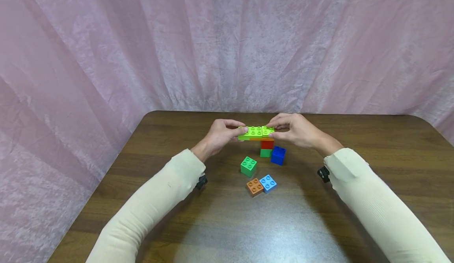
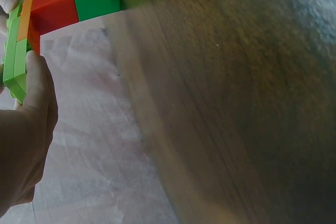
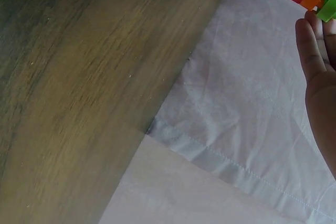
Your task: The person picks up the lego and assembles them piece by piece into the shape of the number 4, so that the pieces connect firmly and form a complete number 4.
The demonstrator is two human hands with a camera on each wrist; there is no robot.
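Toward the far edge of the brown wooden surface (image 1: 170,144), a red plastic brick (image 1: 267,144) on a green plastic base brick (image 1: 266,153) carries a flat orange plastic brick (image 1: 256,139) and lime-green studded plastic bricks (image 1: 254,131). The left hand (image 1: 219,136) has its fingers pinching the lime row's left end; the right hand's (image 1: 298,131) fingers pinch its right end. Pressing hard on the left overhang could topple the narrow column toward the surface's left edge.

On your wooden table (image 1: 386,148) sit a green block (image 1: 248,167), orange block (image 1: 254,187), light-blue block (image 1: 268,183), dark-blue block (image 1: 278,155) and block stack (image 1: 267,144).
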